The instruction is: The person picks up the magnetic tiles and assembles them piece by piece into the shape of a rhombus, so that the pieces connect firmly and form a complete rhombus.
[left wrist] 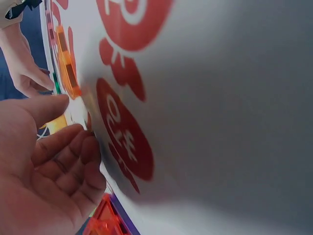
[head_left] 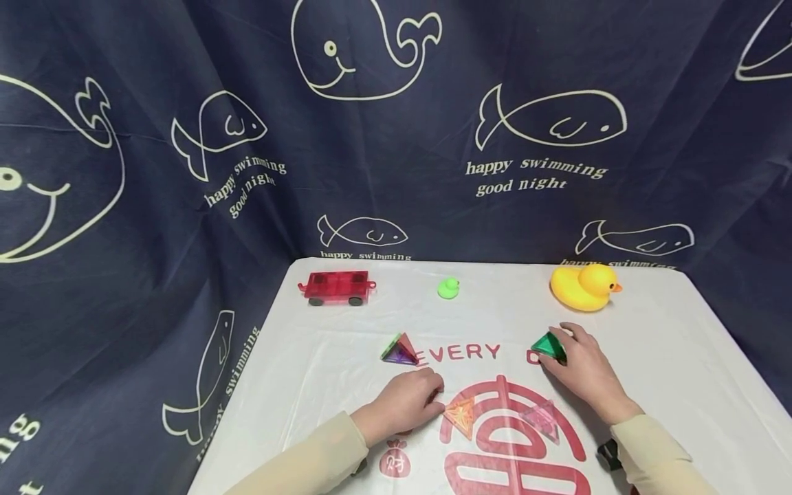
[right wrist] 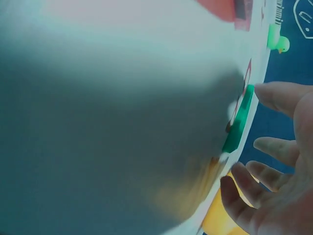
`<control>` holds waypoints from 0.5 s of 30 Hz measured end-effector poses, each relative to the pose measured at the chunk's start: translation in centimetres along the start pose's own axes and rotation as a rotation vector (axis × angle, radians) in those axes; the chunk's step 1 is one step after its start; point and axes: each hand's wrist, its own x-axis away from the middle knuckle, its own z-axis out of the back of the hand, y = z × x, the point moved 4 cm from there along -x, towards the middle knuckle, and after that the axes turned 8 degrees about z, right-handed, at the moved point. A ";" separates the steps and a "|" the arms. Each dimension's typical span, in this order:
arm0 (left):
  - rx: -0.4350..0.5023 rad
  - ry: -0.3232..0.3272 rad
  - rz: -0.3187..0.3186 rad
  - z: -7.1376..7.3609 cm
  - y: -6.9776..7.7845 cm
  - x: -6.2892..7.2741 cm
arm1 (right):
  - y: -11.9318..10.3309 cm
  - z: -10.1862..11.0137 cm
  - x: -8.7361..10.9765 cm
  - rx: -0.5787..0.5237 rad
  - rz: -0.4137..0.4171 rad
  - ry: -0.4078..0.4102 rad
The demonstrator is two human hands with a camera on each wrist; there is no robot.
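My left hand (head_left: 402,402) rests on the white table with its fingers loosely bent and nothing between them. Its thumb tip is right by a flat orange triangular tile (head_left: 462,416); whether they touch, I cannot tell. My right hand (head_left: 584,368) is spread at a green triangular tile (head_left: 548,347), which lies on the table. In the right wrist view, the thumb tip is close to the green tile (right wrist: 239,122), and the other fingers stand apart from it. A pink triangular tile (head_left: 543,419) lies between the two hands. Beyond the left hand stands a small pyramid (head_left: 401,350) of coloured tiles.
Along the far edge are a red toy car base (head_left: 337,286) with black wheels, a small green duck (head_left: 448,287) and a larger yellow duck (head_left: 583,287). A dark blue curtain (head_left: 396,151) hangs behind the table. Red printing marks the white cover (head_left: 334,392).
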 end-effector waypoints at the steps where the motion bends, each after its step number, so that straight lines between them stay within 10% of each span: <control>1: 0.005 -0.017 -0.007 -0.1 0.3 -0.1 | 0.2 0.0 0.1 0.001 -0.007 -0.010; 15: -0.032 -0.100 -0.100 -0.8 2.8 -1.3 | 1.4 0.1 -0.1 -0.003 -0.039 -0.100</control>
